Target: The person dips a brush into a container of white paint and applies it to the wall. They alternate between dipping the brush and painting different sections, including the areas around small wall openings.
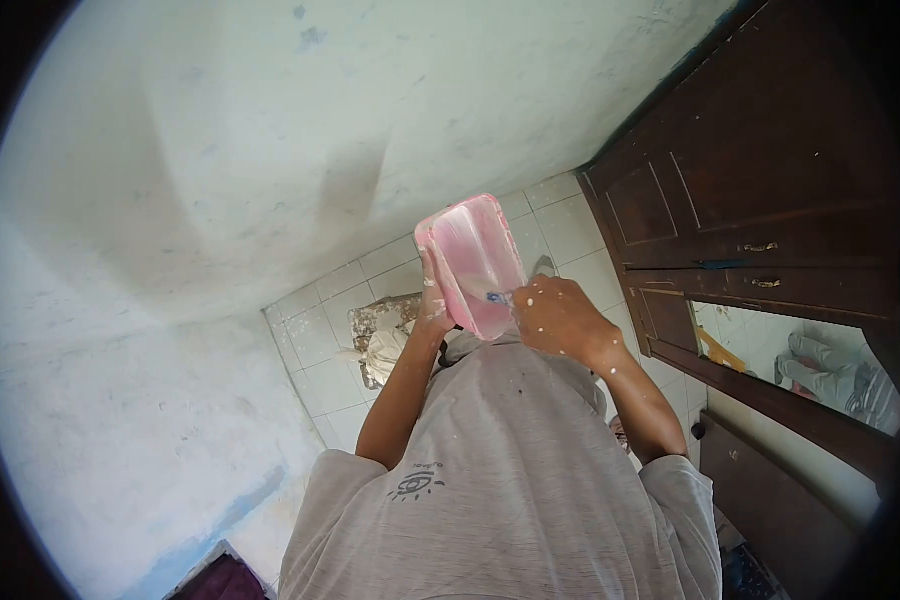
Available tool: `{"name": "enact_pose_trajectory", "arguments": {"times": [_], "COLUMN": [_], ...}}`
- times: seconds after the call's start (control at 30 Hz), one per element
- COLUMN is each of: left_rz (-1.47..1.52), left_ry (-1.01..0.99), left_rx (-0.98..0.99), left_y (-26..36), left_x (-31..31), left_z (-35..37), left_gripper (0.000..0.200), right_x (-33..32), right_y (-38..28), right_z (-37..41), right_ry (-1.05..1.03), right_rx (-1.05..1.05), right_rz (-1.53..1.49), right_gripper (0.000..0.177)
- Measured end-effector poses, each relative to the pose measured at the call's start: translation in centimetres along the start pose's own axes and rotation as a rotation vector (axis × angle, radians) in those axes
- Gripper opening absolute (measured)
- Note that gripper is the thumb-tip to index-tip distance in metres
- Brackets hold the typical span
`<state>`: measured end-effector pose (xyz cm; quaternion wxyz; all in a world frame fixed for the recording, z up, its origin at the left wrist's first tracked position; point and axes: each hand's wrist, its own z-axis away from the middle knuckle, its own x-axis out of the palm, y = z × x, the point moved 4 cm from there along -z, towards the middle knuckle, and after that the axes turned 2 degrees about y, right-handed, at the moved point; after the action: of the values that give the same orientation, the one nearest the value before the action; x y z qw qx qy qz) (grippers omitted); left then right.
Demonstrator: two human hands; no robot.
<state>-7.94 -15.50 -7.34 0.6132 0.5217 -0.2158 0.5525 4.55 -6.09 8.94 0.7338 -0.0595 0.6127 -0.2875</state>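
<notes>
A pink plastic tub (475, 235), smeared with white paste along its walls and rim, is held tilted in front of my body. My left hand (433, 305) grips it by its left side, with white smears on the fingers. My right hand (567, 318), dotted with white spots, is closed around a putty knife (497, 297). Only a short blue part of the knife shows clearly beyond my fingers. Its pale blade reaches into the lower end of the tub, against the whitish paste there.
A patchy whitish wall (260, 130) rises ahead and to the left. On the tiled floor (330, 320), a paint-spattered board (370, 318) lies beneath a crumpled cream cloth or bag (388, 355). A dark wooden wardrobe (770, 190) with a mirror (820, 365) stands at the right.
</notes>
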Motion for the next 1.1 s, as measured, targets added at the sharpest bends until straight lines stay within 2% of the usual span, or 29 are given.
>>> {"name": "enact_pose_trajectory", "arguments": {"times": [0.1,0.17,0.2,0.27,0.4,0.43,0.47,0.57,0.67,0.73,0.8,0.87,0.9,0.97,1.03,1.1], "left_rz": [-0.019,-0.064,-0.109,-0.115,-0.122,-0.033,-0.032,-0.109,-0.104,-0.08,-0.056,-0.037,-0.019,-0.005,-0.201,-0.176], "left_ry": [-0.033,0.023,0.078,0.046,-0.039,-0.017,-0.011,-0.012,0.037,-0.016,-0.073,-0.128,-0.145,-0.179,-0.003,-0.004], "left_rx": [0.035,0.028,0.023,0.021,0.038,-0.028,-0.029,-0.005,0.002,0.032,0.014,-0.015,-0.04,-0.068,0.027,-0.012], "left_y": [0.6,0.8,0.7,0.1,-0.7,-1.6,-1.5,-0.7,0.5,1.1,1.0,0.7,0.4,0.2,0.2,-0.2], "left_x": [1.3,2.4,2.6,2.7,0.3,-3.3,-3.5,-3.2,-0.5,0.4,0.9,1.3,1.4,2.2,2.6,1.4], "left_z": [0.7,1.3,1.6,1.0,0.2,-0.5,-0.4,-0.1,0.4,0.3,0.2,0.3,0.2,0.0,0.1,0.0], "left_gripper": [0.081,0.08,0.08,0.081,0.079,0.076,0.076,0.076,0.077,0.085,0.084,0.084,0.083,0.083,0.084,0.082], "right_x": [-1.5,-2.8,-2.3,-1.1,1.3,1.9,2.5,3.0,2.0,0.5,-1.6,-3.2,-2.9,-2.1,0.0,0.5], "right_y": [0.3,0.2,0.0,-0.1,-1.4,-1.3,-1.1,-0.3,1.7,1.8,1.2,0.8,0.7,0.7,0.3,0.0], "right_z": [-0.2,-0.5,-0.8,-2.4,-1.6,-1.3,-1.1,-1.0,-1.0,-1.2,-1.4,-1.3,-1.4,-1.3,-1.3,-1.0], "right_ry": [-0.063,0.289,0.29,0.324,0.213,0.11,0.004,-0.107,-0.065,0.006,0.078,0.115,0.122,0.339,0.293,0.251], "right_rx": [-0.002,-0.031,-0.025,0.022,-0.11,-0.09,-0.07,-0.13,-0.123,-0.108,-0.093,0.008,0.012,0.029,-0.033,-0.095], "right_rz": [0.0,0.012,0.014,0.138,0.102,0.068,0.03,-0.066,-0.174,-0.253,-0.331,-0.075,-0.075,0.013,-0.009,-0.03], "right_gripper": [0.015,0.017,0.017,0.019,0.016,0.015,0.014,0.015,0.017,0.017,0.017,0.016,0.016,0.015,0.014,0.013]}}
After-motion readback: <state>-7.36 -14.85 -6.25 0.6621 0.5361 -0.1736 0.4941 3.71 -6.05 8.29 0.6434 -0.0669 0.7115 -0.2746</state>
